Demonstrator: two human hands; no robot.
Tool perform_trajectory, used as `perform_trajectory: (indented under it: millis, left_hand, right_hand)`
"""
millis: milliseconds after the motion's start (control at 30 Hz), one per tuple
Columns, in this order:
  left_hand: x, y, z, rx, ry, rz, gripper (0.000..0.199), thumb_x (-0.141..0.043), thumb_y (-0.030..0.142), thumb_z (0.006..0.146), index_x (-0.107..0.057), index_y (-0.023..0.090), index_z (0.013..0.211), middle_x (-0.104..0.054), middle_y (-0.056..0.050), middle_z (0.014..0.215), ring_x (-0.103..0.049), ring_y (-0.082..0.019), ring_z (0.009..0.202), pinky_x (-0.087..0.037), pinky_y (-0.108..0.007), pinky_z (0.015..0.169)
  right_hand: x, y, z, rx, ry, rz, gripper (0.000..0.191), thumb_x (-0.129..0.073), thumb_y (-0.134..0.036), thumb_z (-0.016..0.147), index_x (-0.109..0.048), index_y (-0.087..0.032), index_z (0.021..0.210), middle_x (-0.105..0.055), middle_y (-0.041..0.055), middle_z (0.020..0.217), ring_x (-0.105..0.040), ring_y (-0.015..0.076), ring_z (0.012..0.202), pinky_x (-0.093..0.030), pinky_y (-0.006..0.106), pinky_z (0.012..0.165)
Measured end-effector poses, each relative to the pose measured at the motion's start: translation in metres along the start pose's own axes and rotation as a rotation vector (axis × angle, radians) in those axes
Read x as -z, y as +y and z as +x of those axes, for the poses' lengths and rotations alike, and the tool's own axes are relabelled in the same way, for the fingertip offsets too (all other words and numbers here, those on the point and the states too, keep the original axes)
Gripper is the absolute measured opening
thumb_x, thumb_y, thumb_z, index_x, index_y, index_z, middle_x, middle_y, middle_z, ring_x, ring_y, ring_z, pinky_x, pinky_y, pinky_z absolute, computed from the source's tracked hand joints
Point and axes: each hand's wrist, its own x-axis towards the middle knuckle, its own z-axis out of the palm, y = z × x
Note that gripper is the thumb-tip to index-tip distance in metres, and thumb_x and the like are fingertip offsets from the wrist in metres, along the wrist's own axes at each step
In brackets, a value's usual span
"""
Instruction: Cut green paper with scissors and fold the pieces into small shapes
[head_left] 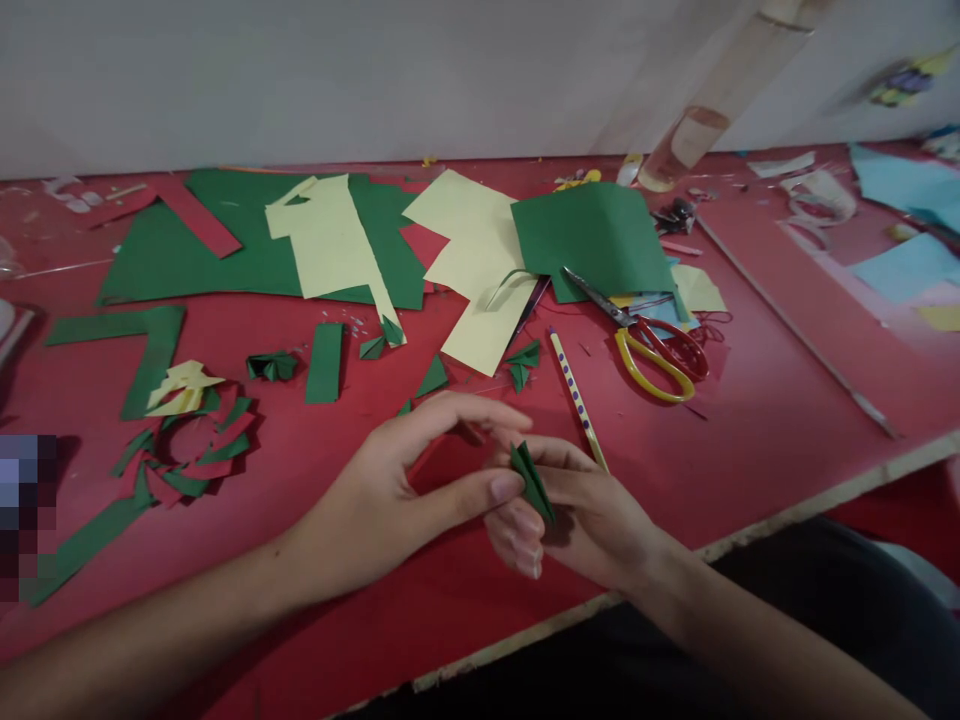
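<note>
Near the front edge of the table, a small folded piece of green paper (531, 483) is between my two hands, its layers slightly apart at the top. My left hand (420, 485) reaches in from the left; its thumb presses on the paper while the other fingers arch behind. My right hand (592, 510) cradles the same piece with curled fingers. Just beyond lie a small green triangle (432, 377) and folded green pieces (523, 366). A wreath of red and green folded paper (187, 445) with a yellow bow (185, 386) rests to the left.
Scissors with yellow and red handles (652, 365) and a dotted pencil (576, 395) lie right of centre. Green sheets (592, 235) and pale yellow sheets (472, 235) cover the back. A clear bottle of liquid (686, 145) stands by the wall. A thin stick (795, 320) lies at right.
</note>
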Motion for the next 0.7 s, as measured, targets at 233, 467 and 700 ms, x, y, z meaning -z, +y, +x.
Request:
perform_trajectory:
  millis: [233, 467, 700]
  left_hand:
    - [0.000, 0.005, 0.002, 0.154, 0.075, -0.100, 0.010, -0.066, 0.027, 0.093, -0.064, 0.022, 0.085, -0.069, 0.001, 0.083, -0.064, -0.011, 0.068, -0.055, -0.023, 0.068]
    - [0.001, 0.006, 0.004, 0.083, 0.177, 0.083, 0.010, -0.069, 0.024, 0.090, -0.066, 0.021, 0.081, -0.067, 0.005, 0.078, -0.063, -0.008, 0.076, -0.051, -0.015, 0.072]
    - [0.000, 0.005, 0.004, 0.093, 0.149, 0.115, 0.013, -0.068, 0.027, 0.092, -0.066, 0.021, 0.081, -0.066, 0.007, 0.076, -0.061, -0.006, 0.074, -0.048, -0.011, 0.069]
  right_hand:
    - [-0.006, -0.009, -0.003, 0.049, 0.098, -0.449, 0.029, -0.081, -0.035, 0.081, -0.070, -0.022, 0.104, -0.075, 0.0002, 0.078, -0.069, 0.0139, 0.066, -0.057, 0.027, 0.063]
    - [-0.009, -0.024, -0.010, 0.407, 0.311, -0.934, 0.013, -0.073, -0.032, 0.089, -0.067, -0.021, 0.086, -0.070, -0.0021, 0.071, -0.066, 0.0118, 0.065, -0.053, 0.021, 0.061]
    - [-0.008, -0.025, -0.012, 0.542, 0.317, -0.858, 0.014, -0.071, -0.026, 0.093, -0.070, -0.021, 0.080, -0.069, -0.0033, 0.069, -0.066, 0.0063, 0.062, -0.055, 0.013, 0.061]
